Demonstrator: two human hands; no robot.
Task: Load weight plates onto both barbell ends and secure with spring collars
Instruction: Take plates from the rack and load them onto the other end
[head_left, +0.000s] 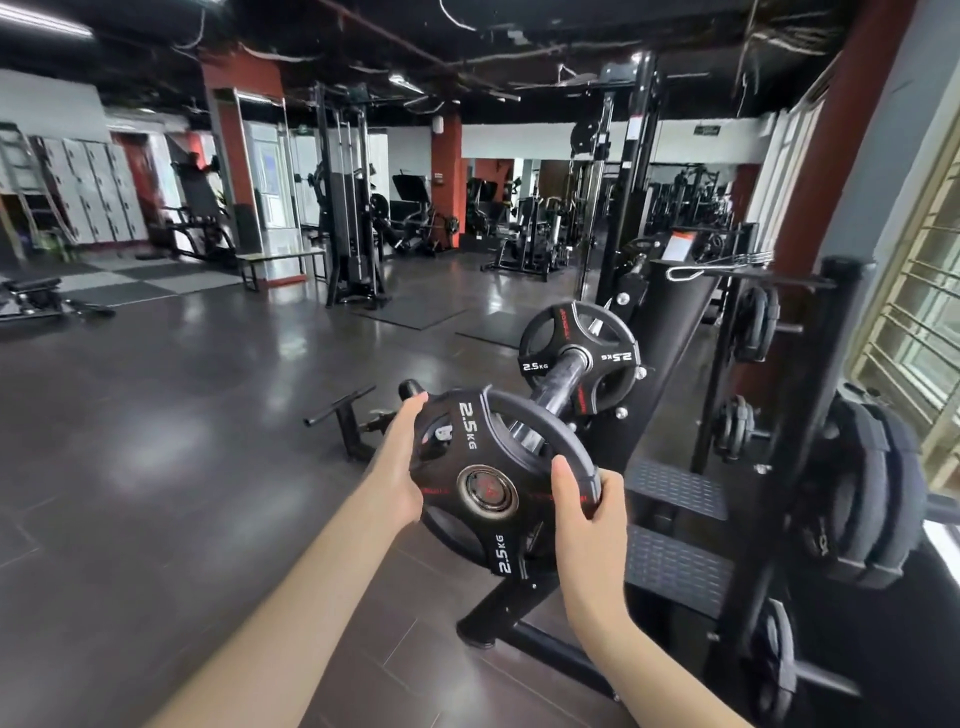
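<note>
Gym floor behind; rack seemingly crowds plate, both hands' grip.

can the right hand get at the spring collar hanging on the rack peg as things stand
Probably not right away: the right hand grips the near 2.5 kg plate together with the left hand. The spring collar hangs higher up, with open air between.
</note>
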